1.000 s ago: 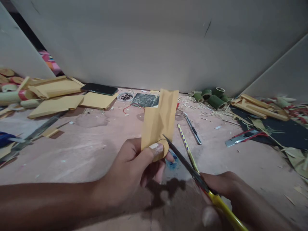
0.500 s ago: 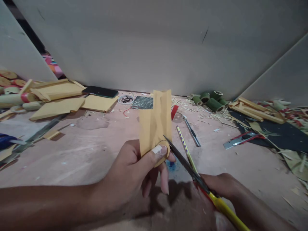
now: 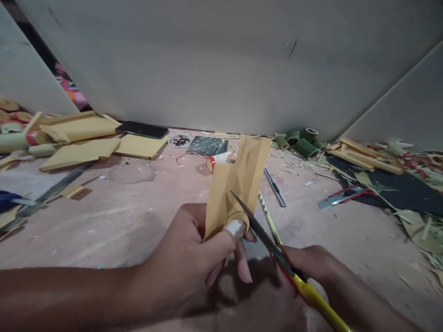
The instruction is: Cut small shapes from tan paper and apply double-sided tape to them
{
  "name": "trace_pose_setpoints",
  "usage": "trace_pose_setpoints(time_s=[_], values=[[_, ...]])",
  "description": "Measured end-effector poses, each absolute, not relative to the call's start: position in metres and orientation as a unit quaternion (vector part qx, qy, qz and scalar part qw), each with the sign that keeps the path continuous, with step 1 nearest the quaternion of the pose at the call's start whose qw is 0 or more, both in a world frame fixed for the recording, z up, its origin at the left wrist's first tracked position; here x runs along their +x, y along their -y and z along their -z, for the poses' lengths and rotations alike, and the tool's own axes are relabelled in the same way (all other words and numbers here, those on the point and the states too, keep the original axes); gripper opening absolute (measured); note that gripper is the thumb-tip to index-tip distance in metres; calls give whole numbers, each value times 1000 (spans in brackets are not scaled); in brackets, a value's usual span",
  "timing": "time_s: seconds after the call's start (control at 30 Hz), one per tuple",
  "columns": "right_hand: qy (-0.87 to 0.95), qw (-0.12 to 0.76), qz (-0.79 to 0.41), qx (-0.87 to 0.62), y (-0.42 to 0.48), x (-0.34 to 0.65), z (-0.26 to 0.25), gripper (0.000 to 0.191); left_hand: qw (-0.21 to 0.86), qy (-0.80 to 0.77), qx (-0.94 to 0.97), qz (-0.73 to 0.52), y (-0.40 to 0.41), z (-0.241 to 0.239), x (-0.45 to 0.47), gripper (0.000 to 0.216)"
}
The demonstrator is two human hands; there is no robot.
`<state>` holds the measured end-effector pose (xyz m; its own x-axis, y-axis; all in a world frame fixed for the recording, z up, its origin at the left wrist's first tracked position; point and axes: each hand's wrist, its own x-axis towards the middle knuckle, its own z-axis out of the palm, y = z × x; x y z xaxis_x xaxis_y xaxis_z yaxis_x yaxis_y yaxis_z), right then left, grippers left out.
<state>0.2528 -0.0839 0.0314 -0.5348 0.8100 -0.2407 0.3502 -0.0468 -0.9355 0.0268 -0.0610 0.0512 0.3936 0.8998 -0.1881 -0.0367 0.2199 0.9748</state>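
Note:
A folded strip of tan paper (image 3: 242,180) stands up from my left hand (image 3: 207,249), pinched between thumb and fingers. White tape wraps the thumb tip. A rounded outline curves over the paper just above that thumb. In my right hand (image 3: 318,272) are scissors (image 3: 273,249) with dark blades and yellow and red handles. Their blades reach up-left to the paper, one tip lying across its face by the curve. Part of the lower blade is hidden behind the paper. Beyond the hands, a yellow patterned stick (image 3: 268,214) lies on the work surface.
Two utility knives, one slim (image 3: 275,186) and one red-edged (image 3: 346,197), lie right. Green bamboo tubes (image 3: 306,147) stand at the back. A small dish (image 3: 179,141), dark phone (image 3: 142,129) and folded tan papers (image 3: 79,154) lie back left. A grey wall (image 3: 214,69) closes off the far side.
The paper has tilted and swung right in my left hand, uncovering a red-banded white piece behind it. The scissors have shifted slightly left and down relative to the view, still at the curve.

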Motion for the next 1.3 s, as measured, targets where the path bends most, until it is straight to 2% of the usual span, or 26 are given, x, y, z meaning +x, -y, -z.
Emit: trace_pose_setpoints(time_s=[0.5, 0.8, 1.1, 1.23, 1.3], values=[[711, 192, -533, -417, 85, 250, -54, 65, 688, -422, 484, -339, 62, -54, 26, 29], [715, 221, -502, -434, 89, 250, -55, 58, 677, -442, 490, -325, 62, -55, 27, 40], [709, 211, -528, -418, 89, 253, -29, 66, 678, -451, 473, -337, 64, -54, 28, 31], [699, 198, -540, -425, 90, 253, -37, 65, 682, -438, 479, -337, 63, -53, 29, 38], [692, 192, -549, -427, 91, 252, -43, 64, 691, -433, 471, -335, 63, -53, 29, 34]])
